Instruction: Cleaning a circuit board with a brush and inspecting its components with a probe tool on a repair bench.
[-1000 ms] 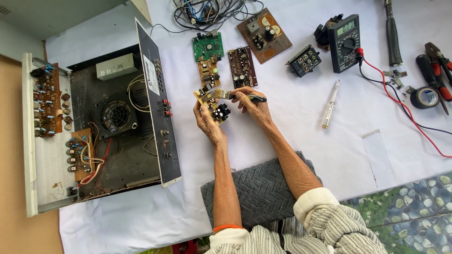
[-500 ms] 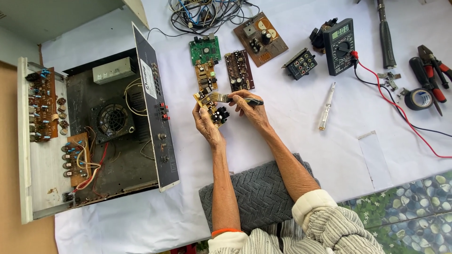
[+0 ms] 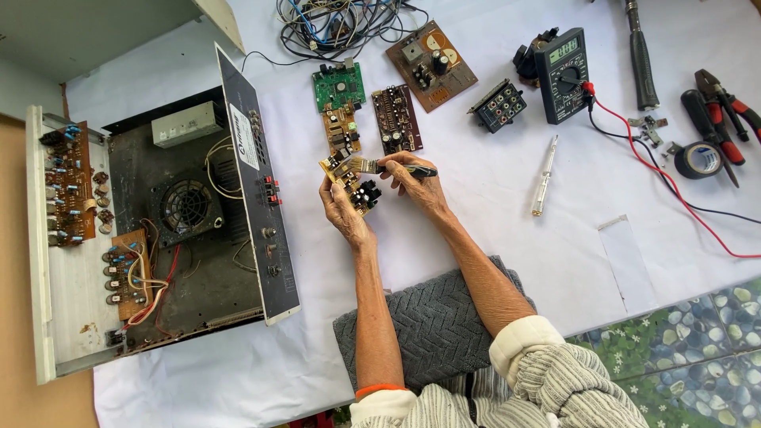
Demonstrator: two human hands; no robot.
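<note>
Here, two hands: left grips one circuit board, right pinches one brush.

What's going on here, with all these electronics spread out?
A person sits at a table covered by a white cloth, working on a small circuit board. The left hand holds the board up, while the right hand puts a small brush to its top edge. To the left lies an opened amplifier case with its insides exposed. More circuit boards, a multimeter with a red lead, pliers and a roll of black tape lie around.
</note>
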